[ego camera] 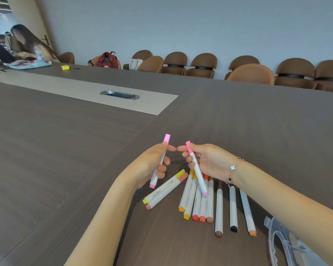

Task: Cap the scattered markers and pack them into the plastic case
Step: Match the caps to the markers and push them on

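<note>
Centre frame: left hand (154, 162) fingers grip pink marker (160, 160); right hand (206, 160) pinches second pink marker (197, 167) above markers on desk (85, 150). Plastic case (288, 244) lower right. We fear loose pinch dropping marker, rolling off.

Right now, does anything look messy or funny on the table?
Yes. The white-barrelled markers lie loose on the dark wooden table, pointing different ways, outside the clear plastic case at the lower right edge. Each hand holds a pink-capped marker.
</note>
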The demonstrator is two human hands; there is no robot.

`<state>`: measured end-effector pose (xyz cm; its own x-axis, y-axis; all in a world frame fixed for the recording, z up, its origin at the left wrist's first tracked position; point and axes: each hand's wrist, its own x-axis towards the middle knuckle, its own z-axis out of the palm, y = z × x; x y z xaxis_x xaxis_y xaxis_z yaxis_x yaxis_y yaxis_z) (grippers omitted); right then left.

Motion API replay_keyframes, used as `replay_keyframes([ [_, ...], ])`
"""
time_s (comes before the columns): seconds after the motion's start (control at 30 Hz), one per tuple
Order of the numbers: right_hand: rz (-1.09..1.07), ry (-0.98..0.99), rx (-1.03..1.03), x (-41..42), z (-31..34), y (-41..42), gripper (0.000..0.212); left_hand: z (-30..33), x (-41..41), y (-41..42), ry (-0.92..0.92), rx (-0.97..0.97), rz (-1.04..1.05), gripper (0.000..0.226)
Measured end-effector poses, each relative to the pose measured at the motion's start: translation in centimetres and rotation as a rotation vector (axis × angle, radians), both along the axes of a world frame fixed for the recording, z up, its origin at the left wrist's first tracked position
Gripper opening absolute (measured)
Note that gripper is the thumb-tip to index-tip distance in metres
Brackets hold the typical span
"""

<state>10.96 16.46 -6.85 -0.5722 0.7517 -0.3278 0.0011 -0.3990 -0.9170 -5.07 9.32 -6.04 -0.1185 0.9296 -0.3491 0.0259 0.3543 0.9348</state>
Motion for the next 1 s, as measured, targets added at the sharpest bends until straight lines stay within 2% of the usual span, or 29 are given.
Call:
replay_keyframes([
  [0.17, -0.055, 0.006, -0.071, -0.4, -0.1, -0.6, 0.027, -0.3, -0.3, 0.4, -0.028, 0.053, 0.137, 0.024],
  [0.33, -0.188, 0.014, -0.09, -1.3, 0.0, -1.0, 0.021, 0.0, -0.8, 0.5, -0.02, 0.0, 0.09, 0.025],
  [0.47, -0.227, -0.388, 0.211, -1.6, -1.3, -1.0, 0.024, -0.2, -0.7, 0.8, 0.037, -0.001, 0.095, 0.027],
  [0.5, -0.24, -0.405, 0.255, -1.5, -1.5, -1.0, 0.022, -0.3, -0.7, 0.8, 0.061, -0.003, 0.089, 0.027],
  [0.6, -0.239, -0.235, 0.22, -0.9, -1.7, -1.1, 0.02, -0.4, -0.7, 0.9, 0.074, -0.042, 0.057, 0.027],
  [0.67, -0.202, -0.306, 0.251, -0.5, -1.7, -1.1, 0.02, -0.4, -0.6, 0.9, 0.077, -0.08, 0.051, 0.029],
  [0.73, -0.106, -0.522, 0.385, -0.4, -1.7, -1.1, 0.022, -0.4, -0.6, 1.0, 0.086, -0.096, 0.057, 0.031],
  [0.8, -0.025, -0.658, 0.557, -0.4, -1.9, -1.0, 0.025, -0.4, -0.7, 1.0, 0.1, -0.089, 0.054, 0.03],
  [0.9, -0.16, -0.658, 0.875, -0.6, -1.6, -0.9, 0.028, -0.6, -0.8, 0.8, 0.133, -0.032, -0.015, 0.032],
  [1.0, -0.169, -0.579, 0.986, -1.4, -0.6, -0.9, 0.039, -0.9, -0.6, 0.5, 0.186, 0.042, -0.156, 0.035],
])
